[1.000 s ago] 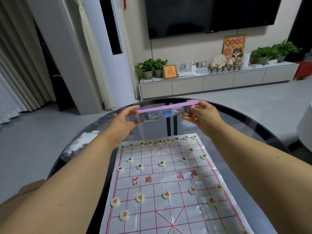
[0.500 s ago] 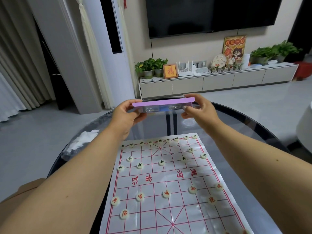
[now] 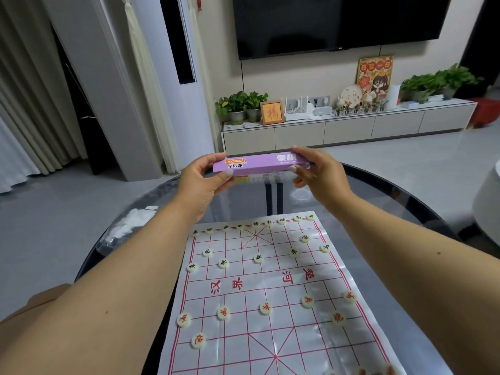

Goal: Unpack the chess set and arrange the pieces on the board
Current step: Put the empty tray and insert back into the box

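Observation:
A long purple chess box is held level in the air above the far side of the table. My left hand grips its left end and my right hand grips its right end. Its printed purple top faces me and a clear part shows under it. Below lies the white paper board with red lines. Round white pieces with dark characters stand on its far half, in a back row and in front of it. White pieces with red characters stand on the near half.
The board lies on a round dark glass table. A crumpled clear plastic bag sits at the table's left edge. Beyond are a grey floor, a low TV cabinet with plants and a wall-mounted TV.
Both hands lifted the box higher and turned it, so its printed purple top now faces me instead of only a thin purple edge above the clear side.

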`<state>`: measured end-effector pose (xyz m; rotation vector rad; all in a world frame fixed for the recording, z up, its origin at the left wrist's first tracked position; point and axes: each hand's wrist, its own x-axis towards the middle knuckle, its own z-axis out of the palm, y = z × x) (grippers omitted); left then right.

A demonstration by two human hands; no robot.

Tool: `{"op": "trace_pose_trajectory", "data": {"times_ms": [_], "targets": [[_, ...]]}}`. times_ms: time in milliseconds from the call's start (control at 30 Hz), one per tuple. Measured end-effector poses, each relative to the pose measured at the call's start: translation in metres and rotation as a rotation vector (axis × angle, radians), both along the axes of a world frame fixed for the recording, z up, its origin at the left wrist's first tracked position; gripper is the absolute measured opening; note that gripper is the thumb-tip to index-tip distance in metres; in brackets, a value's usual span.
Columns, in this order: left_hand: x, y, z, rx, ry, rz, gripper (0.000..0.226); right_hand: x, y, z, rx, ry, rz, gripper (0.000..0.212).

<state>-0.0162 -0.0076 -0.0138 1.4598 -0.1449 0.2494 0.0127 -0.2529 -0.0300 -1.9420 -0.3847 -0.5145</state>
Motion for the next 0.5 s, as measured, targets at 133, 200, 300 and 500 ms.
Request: {"op": "trace_pose_trajectory", "data": {"times_ms": [133, 200, 300, 500], "targets": [[0.0021, 0.0004, 0.0, 0.063, -0.05, 0.035, 0.032, 0.0017, -0.0012, 0.0, -0.045, -0.051, -0.015, 0.045], [0.0026, 0.0005, 0.0003, 0.075, -0.067, 0.043, 0.033, 0.001, -0.002, 0.0019, -0.088, -0.076, -0.034, 0.045], [0.0018, -0.0001, 0.0002, 0.082, -0.079, 0.047, 0.033, 0.0006, -0.003, 0.0022, -0.101, -0.088, -0.029, 0.045], [0.0025, 0.0009, -0.0006, 0.119, -0.085, 0.035, 0.032, 0.0012, -0.0036, -0.0011, -0.038, -0.07, 0.004, 0.043]]}}
